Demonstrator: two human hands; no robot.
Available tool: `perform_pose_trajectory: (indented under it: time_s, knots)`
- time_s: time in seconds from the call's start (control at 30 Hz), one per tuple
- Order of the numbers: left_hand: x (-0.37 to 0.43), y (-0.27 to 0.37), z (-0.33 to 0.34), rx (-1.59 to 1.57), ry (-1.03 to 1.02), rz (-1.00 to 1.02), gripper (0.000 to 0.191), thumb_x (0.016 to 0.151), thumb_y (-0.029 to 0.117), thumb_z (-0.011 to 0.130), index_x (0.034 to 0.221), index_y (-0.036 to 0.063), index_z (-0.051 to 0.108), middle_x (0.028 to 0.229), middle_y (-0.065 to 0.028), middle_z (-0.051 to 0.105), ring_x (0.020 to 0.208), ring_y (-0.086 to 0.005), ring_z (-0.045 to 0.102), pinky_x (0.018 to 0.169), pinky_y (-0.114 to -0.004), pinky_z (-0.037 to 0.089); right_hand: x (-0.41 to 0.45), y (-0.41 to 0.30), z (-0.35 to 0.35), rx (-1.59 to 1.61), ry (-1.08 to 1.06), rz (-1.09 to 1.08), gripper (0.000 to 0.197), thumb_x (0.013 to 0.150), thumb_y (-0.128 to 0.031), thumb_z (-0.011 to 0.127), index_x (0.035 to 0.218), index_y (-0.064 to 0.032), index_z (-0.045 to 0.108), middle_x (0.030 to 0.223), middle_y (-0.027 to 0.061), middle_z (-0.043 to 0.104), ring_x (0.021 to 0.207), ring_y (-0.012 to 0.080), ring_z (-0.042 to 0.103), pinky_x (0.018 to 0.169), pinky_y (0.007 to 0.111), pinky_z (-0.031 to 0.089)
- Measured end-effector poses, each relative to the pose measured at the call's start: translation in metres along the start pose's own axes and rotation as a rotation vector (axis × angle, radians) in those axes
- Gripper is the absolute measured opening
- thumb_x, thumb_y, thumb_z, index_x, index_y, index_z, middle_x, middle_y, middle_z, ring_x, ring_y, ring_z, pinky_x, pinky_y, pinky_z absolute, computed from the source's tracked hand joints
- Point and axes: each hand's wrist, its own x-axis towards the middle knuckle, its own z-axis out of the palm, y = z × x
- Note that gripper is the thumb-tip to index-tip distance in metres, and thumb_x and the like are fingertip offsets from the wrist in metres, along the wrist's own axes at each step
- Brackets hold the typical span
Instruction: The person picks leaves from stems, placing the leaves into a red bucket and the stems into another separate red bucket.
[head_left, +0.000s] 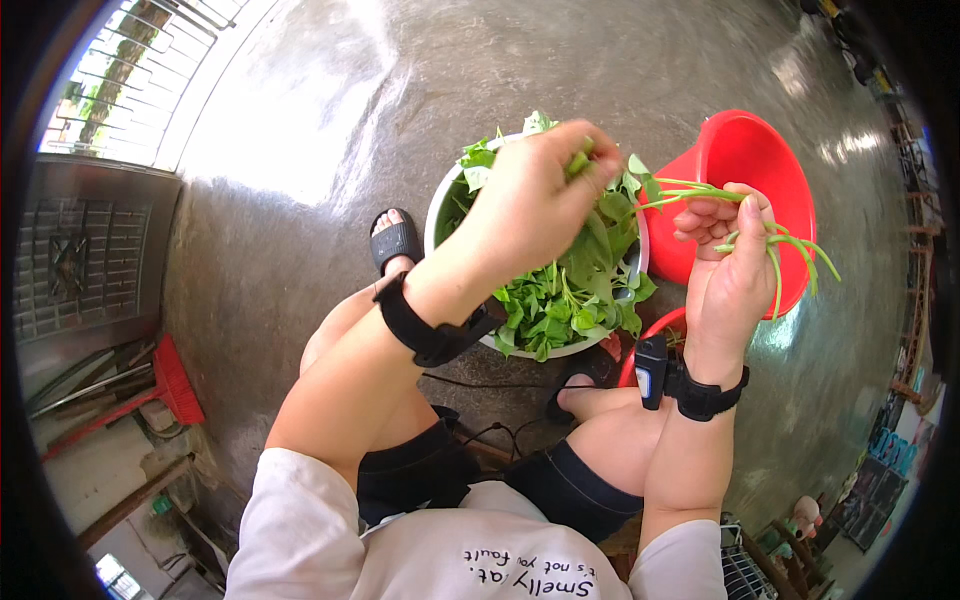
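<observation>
My left hand, slightly blurred, is above a round white basin full of leafy greens. A short green piece, likely a stem or folded leaf, shows between its thumb and fingers. To the right, my right hand grips several long green stems. Their leafy ends reach left over the basin, and bare stem ends droop out past the thumb. Behind the right hand a red bucket leans with its mouth tilted towards the right.
A second red container is partly hidden beside my right wrist. A black cable runs between my feet. My sandalled foot is left of the basin. A red broom stands at far left, below a metal door.
</observation>
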Motion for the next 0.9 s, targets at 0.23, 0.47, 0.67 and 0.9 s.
perform_pose_trajectory:
  time_s: [0.23, 0.47, 0.67, 0.9]
  knots:
    - [-0.006, 0.008, 0.009, 0.259, -0.114, 0.325, 0.012, 0.080, 0.011, 0.064, 0.086, 0.0011, 0.066, 0.072, -0.0091, 0.062, 0.065, -0.0162, 0.060, 0.060, -0.029, 0.047, -0.003, -0.004, 0.000, -0.007, 0.003, 0.011, 0.027, 0.095, -0.026, 0.039, 0.098, -0.0006, 0.049, 0.078, 0.0141, 0.063, 0.062, 0.0176, 0.061, 0.059, 0.027, 0.050]
    - [-0.006, 0.012, 0.015, -0.766, 0.209, -0.316, 0.015, 0.085, 0.008, 0.052, 0.082, -0.0026, 0.061, 0.077, -0.0083, 0.064, 0.066, -0.0123, 0.061, 0.062, -0.025, 0.050, -0.016, 0.000, 0.019, -0.185, -0.065, -0.045, 0.026, 0.096, -0.023, 0.040, 0.098, 0.0006, 0.049, 0.078, 0.0121, 0.064, 0.064, 0.0159, 0.061, 0.061, 0.027, 0.050]
    - [-0.006, 0.016, 0.018, -0.940, 0.340, -0.363, 0.016, 0.084, 0.007, 0.049, 0.080, -0.0029, 0.060, 0.074, -0.0084, 0.062, 0.062, -0.0131, 0.059, 0.057, -0.026, 0.049, -0.024, 0.008, 0.033, -0.317, -0.048, -0.184, 0.019, 0.095, -0.016, 0.042, 0.097, 0.0016, 0.050, 0.076, 0.0107, 0.062, 0.063, 0.0145, 0.060, 0.059, 0.026, 0.050]
    - [0.013, -0.017, -0.026, -0.904, 0.521, -0.397, 0.012, 0.077, 0.010, 0.058, 0.079, -0.0016, 0.062, 0.066, -0.0078, 0.061, 0.057, -0.0146, 0.060, 0.047, -0.026, 0.048, -0.025, 0.000, 0.027, -0.191, 0.107, -0.198, 0.021, 0.095, -0.018, 0.036, 0.095, 0.0001, 0.047, 0.073, 0.0134, 0.062, 0.058, 0.0177, 0.059, 0.057, 0.028, 0.050]
